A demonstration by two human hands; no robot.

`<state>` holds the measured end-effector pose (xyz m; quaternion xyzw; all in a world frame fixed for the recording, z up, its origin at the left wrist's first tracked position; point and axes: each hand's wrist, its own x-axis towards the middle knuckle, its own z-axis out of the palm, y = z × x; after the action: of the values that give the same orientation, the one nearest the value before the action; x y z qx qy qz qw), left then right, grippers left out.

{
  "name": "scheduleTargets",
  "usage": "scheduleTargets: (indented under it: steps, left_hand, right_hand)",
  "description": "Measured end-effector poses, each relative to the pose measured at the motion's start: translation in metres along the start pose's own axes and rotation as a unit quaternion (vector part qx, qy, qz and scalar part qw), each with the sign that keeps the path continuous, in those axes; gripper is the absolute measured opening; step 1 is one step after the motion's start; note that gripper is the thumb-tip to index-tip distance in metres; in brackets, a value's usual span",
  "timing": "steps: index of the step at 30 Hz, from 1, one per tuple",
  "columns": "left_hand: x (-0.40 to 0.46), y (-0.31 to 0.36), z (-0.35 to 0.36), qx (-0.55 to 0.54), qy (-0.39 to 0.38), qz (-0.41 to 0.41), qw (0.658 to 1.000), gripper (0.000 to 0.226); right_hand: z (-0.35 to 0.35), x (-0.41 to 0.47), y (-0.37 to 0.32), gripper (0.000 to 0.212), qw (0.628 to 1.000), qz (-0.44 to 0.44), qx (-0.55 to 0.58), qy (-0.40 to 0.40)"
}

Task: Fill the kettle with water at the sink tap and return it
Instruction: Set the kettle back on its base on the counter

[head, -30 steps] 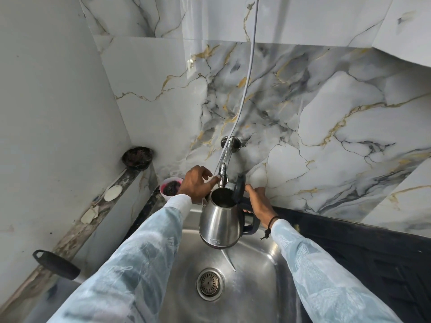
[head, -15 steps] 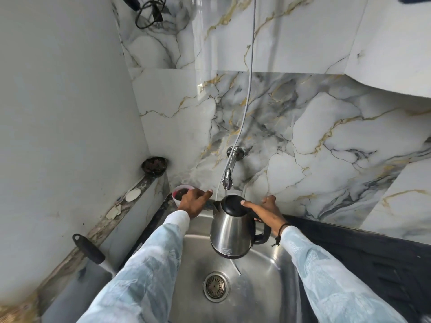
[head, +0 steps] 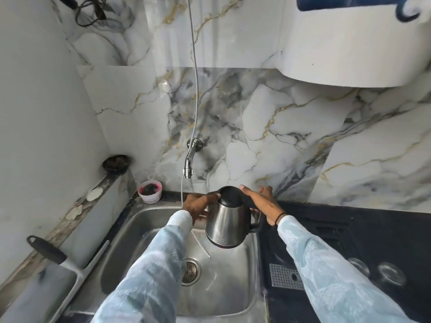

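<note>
A steel kettle (head: 227, 226) with a black lid hangs over the right side of the steel sink (head: 126, 231), below and to the right of the wall tap (head: 189, 164). The lid is down. My right hand (head: 264, 205) grips the black handle, thumb reaching onto the lid. My left hand (head: 198, 206) rests against the kettle's left side near the spout, fingers touching the lid's edge. A thin stream of water falls from the tap, left of the kettle.
A pink cup (head: 150, 191) stands at the sink's back left corner. A dark bowl (head: 116, 163) sits on the left ledge. A black-handled tool (head: 46, 250) lies at the left. Dark counter (head: 349, 229) with a metal grate (head: 285, 276) lies to the right. A white appliance (head: 345, 43) hangs above.
The lid went from open under the tap to shut. The kettle has moved down and right, away from the tap. My left hand came off the tap onto the kettle.
</note>
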<state>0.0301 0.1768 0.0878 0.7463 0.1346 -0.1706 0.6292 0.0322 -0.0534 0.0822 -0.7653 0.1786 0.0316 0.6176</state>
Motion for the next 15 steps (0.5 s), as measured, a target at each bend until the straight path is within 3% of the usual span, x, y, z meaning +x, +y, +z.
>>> scheduleTargets:
  steps: [2, 5, 10, 15]
  left_hand:
    - [0.000, 0.003, 0.028, -0.015, -0.018, -0.001, 1.000, 0.052]
    - [0.002, 0.006, 0.069, -0.014, -0.058, 0.000, 0.998, 0.048]
    - [0.002, 0.010, 0.138, -0.006, -0.088, 0.038, 0.995, 0.053]
    - [0.012, 0.006, 0.189, 0.008, -0.118, 0.035, 0.992, 0.030]
  right_hand:
    - [-0.025, -0.001, 0.006, 0.083, 1.000, 0.000, 0.021, 0.023]
    - [-0.070, -0.006, 0.013, 0.068, 0.999, -0.012, -0.007, 0.050]
    - [-0.139, -0.002, 0.034, 0.076, 0.995, -0.001, -0.028, 0.099]
    - [-0.182, 0.002, 0.056, 0.053, 0.992, 0.021, -0.008, 0.128]
